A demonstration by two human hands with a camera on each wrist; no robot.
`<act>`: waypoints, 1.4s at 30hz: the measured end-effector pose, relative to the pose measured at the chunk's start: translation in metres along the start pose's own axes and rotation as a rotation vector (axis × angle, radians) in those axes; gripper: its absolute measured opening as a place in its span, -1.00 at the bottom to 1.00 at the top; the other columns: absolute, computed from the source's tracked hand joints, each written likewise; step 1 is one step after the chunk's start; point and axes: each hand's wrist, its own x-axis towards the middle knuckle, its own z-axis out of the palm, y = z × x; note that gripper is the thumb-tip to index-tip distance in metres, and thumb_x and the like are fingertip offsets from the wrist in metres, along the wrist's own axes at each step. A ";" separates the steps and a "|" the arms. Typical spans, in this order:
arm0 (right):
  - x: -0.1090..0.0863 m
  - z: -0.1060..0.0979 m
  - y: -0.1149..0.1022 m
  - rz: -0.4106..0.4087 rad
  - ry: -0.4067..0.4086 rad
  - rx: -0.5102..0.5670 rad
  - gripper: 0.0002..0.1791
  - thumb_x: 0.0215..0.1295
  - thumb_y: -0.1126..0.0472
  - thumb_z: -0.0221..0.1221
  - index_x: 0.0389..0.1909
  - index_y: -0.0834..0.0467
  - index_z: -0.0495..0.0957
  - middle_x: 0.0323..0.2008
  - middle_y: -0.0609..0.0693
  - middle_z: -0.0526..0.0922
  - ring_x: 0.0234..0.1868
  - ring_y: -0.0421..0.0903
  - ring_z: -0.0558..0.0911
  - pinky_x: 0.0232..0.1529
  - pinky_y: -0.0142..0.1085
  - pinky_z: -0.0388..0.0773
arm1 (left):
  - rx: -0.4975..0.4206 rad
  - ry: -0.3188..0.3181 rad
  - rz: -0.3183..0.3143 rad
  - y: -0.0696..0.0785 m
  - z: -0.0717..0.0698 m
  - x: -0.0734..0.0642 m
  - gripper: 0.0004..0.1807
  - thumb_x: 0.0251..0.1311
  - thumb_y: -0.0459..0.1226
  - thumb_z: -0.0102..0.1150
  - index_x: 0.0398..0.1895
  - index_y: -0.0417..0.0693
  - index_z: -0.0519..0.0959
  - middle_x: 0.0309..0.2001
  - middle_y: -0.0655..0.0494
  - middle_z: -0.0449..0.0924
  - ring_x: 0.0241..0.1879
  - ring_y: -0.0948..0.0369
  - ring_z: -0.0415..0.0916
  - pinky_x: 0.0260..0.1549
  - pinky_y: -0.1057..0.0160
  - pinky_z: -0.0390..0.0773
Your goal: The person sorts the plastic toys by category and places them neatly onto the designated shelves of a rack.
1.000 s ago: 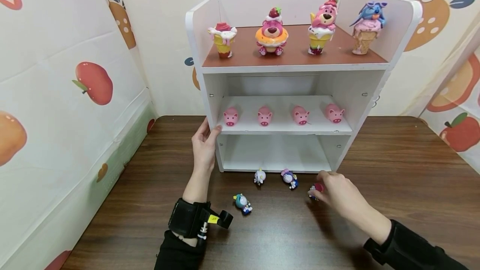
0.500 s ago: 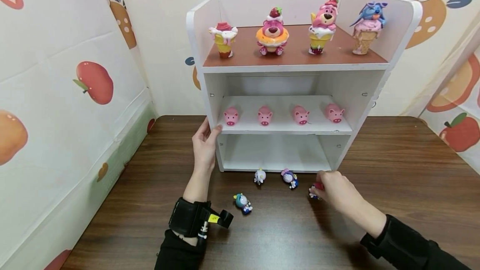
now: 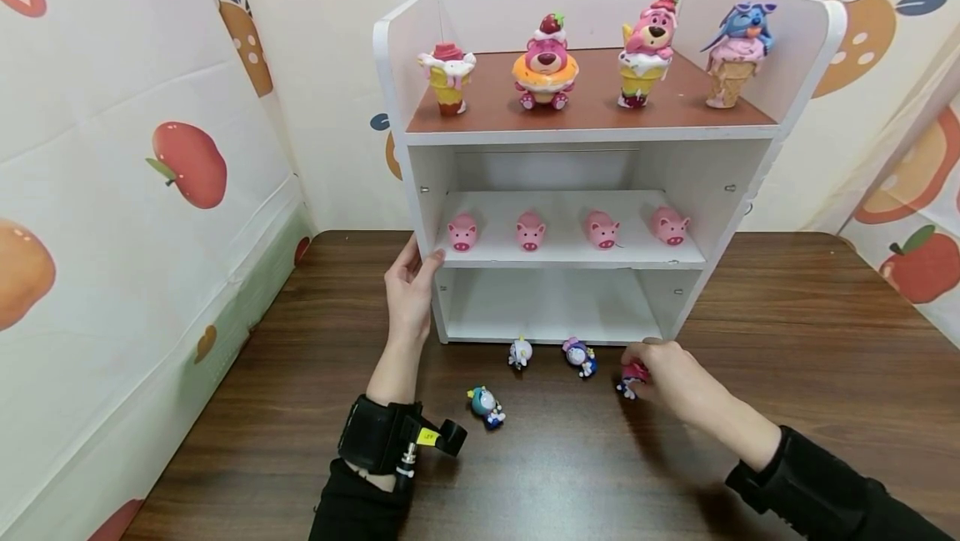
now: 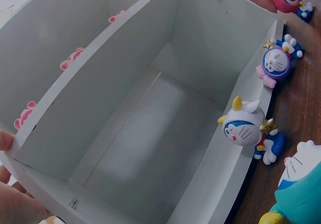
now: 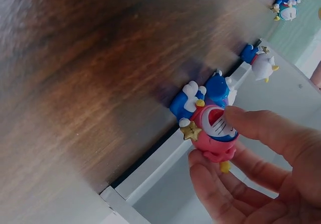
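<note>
My right hand (image 3: 678,383) pinches a small Doraemon figurine with a red hood (image 5: 213,136) between thumb and fingers, close over the table in front of the shelf's lower right corner. In the right wrist view it shows a blue body and a gold star. My left hand (image 3: 408,299) grips the left side panel of the white shelf unit (image 3: 592,137), thumb at the front edge. Along the shelf's bottom front edge lie a white-hooded figurine (image 3: 520,353) and a purple-hooded figurine (image 3: 579,357). Closer to me lies a teal-hooded figurine (image 3: 485,407).
Several pink pig figures (image 3: 529,232) stand in a row on the middle shelf. On the brown top shelf are several ice-cream-style figures (image 3: 545,66). The unit stands on a dark wooden table (image 3: 555,483), with printed sheets (image 3: 187,166) behind and at the sides.
My right hand has shifted slightly left, and more of the red-hooded Doraemon figurine shows between its fingers. The left hand keeps its hold on the shelf unit.
</note>
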 end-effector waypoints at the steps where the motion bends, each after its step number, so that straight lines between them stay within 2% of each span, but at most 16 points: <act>1: 0.000 0.000 0.000 -0.004 0.000 0.000 -0.77 -0.24 0.42 0.34 -0.50 0.21 0.51 -0.55 -0.07 0.51 -0.54 -0.21 0.47 -0.58 -0.36 0.44 | -0.004 0.000 0.000 0.000 0.000 0.000 -0.48 0.10 -0.51 -0.01 0.19 -0.39 0.23 0.17 -0.21 0.25 0.11 0.06 0.26 0.04 0.25 0.32; 10: 0.002 -0.001 0.004 -0.076 0.015 0.002 -0.74 -0.29 0.44 0.34 -0.51 0.20 0.50 -0.56 -0.10 0.49 -0.54 -0.22 0.47 -0.58 -0.37 0.43 | -0.010 0.008 -0.005 0.001 0.001 0.000 -0.47 0.09 -0.51 -0.01 0.19 -0.38 0.22 0.17 -0.21 0.26 0.12 0.08 0.26 0.04 0.27 0.32; 15: 0.008 -0.008 0.007 -0.122 0.033 0.011 -0.74 -0.28 0.45 0.33 -0.53 0.18 0.49 -0.58 -0.12 0.48 -0.55 -0.21 0.46 -0.58 -0.38 0.43 | -0.001 0.006 -0.006 0.001 0.001 0.000 -0.47 0.09 -0.51 -0.01 0.19 -0.39 0.22 0.16 -0.21 0.26 0.11 0.08 0.27 0.04 0.26 0.32; 26: 0.029 -0.032 0.016 -0.112 0.008 -0.048 -0.76 -0.25 0.45 0.34 -0.50 0.25 0.50 -0.56 -0.03 0.49 -0.53 -0.14 0.48 -0.53 -0.27 0.48 | 0.017 0.006 -0.016 0.001 0.000 0.000 -0.47 0.09 -0.50 0.00 0.19 -0.37 0.23 0.16 -0.19 0.27 0.10 0.08 0.28 0.04 0.26 0.32; 33: 0.042 -0.037 0.023 -0.131 -0.025 -0.119 -0.76 -0.21 0.42 0.35 -0.49 0.26 0.49 -0.57 -0.02 0.48 -0.54 -0.13 0.47 -0.51 -0.24 0.49 | 0.008 0.005 -0.012 0.000 0.000 0.001 -0.48 0.09 -0.50 0.00 0.19 -0.38 0.24 0.16 -0.20 0.27 0.10 0.08 0.28 0.05 0.26 0.32; 42: 0.055 -0.032 0.028 -0.149 -0.042 -0.276 -0.80 -0.18 0.45 0.31 -0.52 0.29 0.47 -0.62 0.00 0.44 -0.61 -0.10 0.46 -0.61 -0.23 0.47 | 0.006 0.007 -0.013 0.000 0.000 0.001 -0.47 0.09 -0.51 0.00 0.19 -0.38 0.23 0.16 -0.20 0.27 0.10 0.08 0.28 0.04 0.26 0.32</act>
